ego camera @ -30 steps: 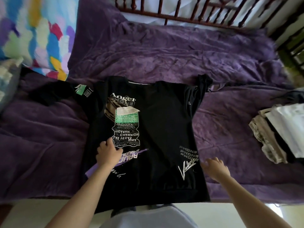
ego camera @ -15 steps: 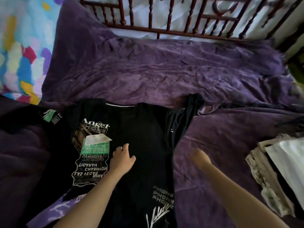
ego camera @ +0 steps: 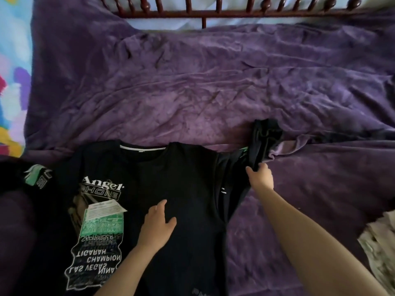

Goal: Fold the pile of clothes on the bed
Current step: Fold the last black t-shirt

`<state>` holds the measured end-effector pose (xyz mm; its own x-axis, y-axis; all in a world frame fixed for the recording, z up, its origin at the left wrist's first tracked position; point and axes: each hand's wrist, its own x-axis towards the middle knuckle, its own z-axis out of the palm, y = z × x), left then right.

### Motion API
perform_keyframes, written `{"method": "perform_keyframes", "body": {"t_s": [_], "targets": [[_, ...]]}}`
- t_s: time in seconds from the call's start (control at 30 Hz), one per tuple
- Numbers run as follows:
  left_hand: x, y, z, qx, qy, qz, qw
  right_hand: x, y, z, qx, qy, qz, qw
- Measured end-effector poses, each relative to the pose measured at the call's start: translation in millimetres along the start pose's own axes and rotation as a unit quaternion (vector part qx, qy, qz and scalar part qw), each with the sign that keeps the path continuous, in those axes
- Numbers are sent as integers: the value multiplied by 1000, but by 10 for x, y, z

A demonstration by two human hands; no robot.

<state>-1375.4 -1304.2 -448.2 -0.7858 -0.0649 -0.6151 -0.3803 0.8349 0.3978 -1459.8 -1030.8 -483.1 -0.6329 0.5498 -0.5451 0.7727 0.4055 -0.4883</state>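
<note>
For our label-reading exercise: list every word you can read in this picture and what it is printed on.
"Angel": chest of the black T-shirt.
"PHONE": boxed, just under it.
"SEPTEMBER", "TIGARAH", "CHAMPION", "LAS VEGAS": green-and-white graphic.
Sleeve patch, white slip, hem print: too blurred to read.

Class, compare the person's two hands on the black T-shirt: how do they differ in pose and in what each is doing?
The left hand lies flat with straight fingers; the right hand has its fingers curled. The left hand presses the black T-shirt at its chest; the right hand grips the bunched sleeve at the shirt's side. Both hands touch the same shirt.
</note>
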Motion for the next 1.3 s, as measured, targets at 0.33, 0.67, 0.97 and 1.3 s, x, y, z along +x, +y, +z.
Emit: {"method": "perform_keyframes", "body": {"t_s": [0.33, 0.67, 0.97, 1.3], "targets": [[18, -13, 120, -61, -36, -20, 997, -298, 367, -336, 407, 330, 98, 846], [-363, -23, 412, -29, -87, -44, 995, -870, 1742, -428, 276, 260, 235, 895], [-642, -95, 320, -27, -70, -85, 994, -244, 1324, -691, -97, 11, 49, 994], [-893, 68, 440, -40, -81, -62, 994, -444, 1619, -898, -61, 81, 6, 995]]}}
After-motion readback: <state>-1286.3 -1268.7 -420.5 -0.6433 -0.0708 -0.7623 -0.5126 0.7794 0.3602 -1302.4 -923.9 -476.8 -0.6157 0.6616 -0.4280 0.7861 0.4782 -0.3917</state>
